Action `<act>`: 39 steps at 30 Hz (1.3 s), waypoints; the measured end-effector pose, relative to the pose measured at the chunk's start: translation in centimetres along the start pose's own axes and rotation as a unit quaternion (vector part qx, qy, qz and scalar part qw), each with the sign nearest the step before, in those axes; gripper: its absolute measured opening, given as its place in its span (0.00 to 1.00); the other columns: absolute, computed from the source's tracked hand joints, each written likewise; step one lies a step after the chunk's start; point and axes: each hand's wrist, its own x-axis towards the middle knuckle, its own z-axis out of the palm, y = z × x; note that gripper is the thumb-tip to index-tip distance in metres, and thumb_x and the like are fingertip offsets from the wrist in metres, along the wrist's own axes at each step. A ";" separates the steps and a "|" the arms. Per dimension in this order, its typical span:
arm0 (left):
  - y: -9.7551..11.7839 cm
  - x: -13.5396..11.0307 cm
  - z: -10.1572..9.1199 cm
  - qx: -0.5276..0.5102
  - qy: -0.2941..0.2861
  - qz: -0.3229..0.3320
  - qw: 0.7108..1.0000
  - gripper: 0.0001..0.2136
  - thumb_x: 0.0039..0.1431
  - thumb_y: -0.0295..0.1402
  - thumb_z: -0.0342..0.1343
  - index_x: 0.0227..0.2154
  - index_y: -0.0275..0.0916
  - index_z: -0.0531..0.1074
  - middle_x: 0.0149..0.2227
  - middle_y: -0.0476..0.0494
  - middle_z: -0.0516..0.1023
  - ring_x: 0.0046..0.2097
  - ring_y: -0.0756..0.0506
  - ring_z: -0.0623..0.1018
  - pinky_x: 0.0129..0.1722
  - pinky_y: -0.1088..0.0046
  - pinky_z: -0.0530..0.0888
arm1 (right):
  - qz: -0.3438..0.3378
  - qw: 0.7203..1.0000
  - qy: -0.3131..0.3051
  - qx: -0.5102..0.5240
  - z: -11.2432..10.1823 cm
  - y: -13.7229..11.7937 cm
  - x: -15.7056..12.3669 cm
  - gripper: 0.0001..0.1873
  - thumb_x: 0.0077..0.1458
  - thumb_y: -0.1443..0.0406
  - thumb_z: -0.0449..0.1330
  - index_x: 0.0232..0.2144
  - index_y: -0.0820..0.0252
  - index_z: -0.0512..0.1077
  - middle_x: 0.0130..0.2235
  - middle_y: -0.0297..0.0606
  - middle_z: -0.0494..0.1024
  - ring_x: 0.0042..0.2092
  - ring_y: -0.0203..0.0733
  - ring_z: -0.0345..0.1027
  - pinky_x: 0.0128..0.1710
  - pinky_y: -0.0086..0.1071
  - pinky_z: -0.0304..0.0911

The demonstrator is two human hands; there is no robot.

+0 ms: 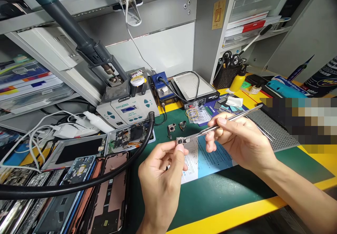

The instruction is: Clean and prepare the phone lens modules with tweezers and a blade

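Between the thumb and fingers of my left hand (164,178) is a small phone camera module (180,141), held above a printed paper sheet (210,156). My right hand (242,139) grips metal tweezers (231,118) like a pen. Their tips reach the right side of the module; whether they pinch anything there I cannot tell. Two more small camera parts, one (171,130) to the left and another (182,125) to the right, lie on the green mat (168,116) just beyond my left hand.
A hot-air station (126,111) stands behind, its black hose (118,169) crossing the left side. Opened phone parts (110,192) crowd the left. At the back sits a heating plate (193,86). A perforated grey mat (273,128), yellow bottle (238,79) and scissors holder (228,74) are at right.
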 end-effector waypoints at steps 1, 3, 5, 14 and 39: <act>0.0 0.0 0.0 0.000 -0.001 0.001 1.000 0.12 0.60 0.42 0.65 0.33 0.36 0.79 0.26 0.44 0.81 0.23 0.51 0.76 0.22 0.80 0.74 | -0.002 1.000 -0.001 0.002 0.0 0.0 0.0 0.10 0.59 0.59 0.67 0.30 0.61 0.80 0.25 0.41 0.82 0.25 0.46 0.78 0.25 0.33 0.69; 0.0 0.0 0.0 -0.003 -0.002 0.001 1.000 0.12 0.59 0.41 0.65 0.32 0.36 0.79 0.26 0.45 0.81 0.23 0.51 0.75 0.22 0.81 0.74 | -0.008 1.000 -0.004 0.006 -0.1 0.1 -0.1 0.10 0.60 0.61 0.66 0.30 0.61 0.81 0.25 0.41 0.82 0.26 0.45 0.79 0.25 0.33 0.69; 0.1 0.0 0.0 -0.005 0.000 0.000 1.000 0.11 0.59 0.41 0.65 0.32 0.36 0.79 0.26 0.45 0.81 0.23 0.51 0.75 0.22 0.81 0.74 | -0.010 1.000 -0.005 0.011 -0.1 0.1 -0.1 0.09 0.60 0.62 0.66 0.30 0.61 0.81 0.26 0.41 0.82 0.26 0.44 0.79 0.26 0.32 0.70; 0.2 0.0 0.2 0.001 0.013 0.004 1.000 0.10 0.60 0.40 0.65 0.33 0.36 0.79 0.25 0.46 0.81 0.23 0.51 0.75 0.23 0.80 0.74 | -0.001 1.000 0.001 0.000 -0.1 0.1 -0.1 0.10 0.59 0.60 0.66 0.31 0.62 0.79 0.24 0.42 0.82 0.25 0.45 0.78 0.26 0.33 0.69; -0.1 0.2 0.1 0.004 -0.003 0.010 1.000 0.10 0.62 0.39 0.64 0.32 0.36 0.79 0.22 0.49 0.78 0.23 0.52 0.75 0.22 0.82 0.73 | 0.004 1.000 -0.001 0.001 0.0 0.1 0.1 0.10 0.60 0.61 0.65 0.31 0.62 0.80 0.25 0.43 0.83 0.25 0.46 0.79 0.26 0.32 0.68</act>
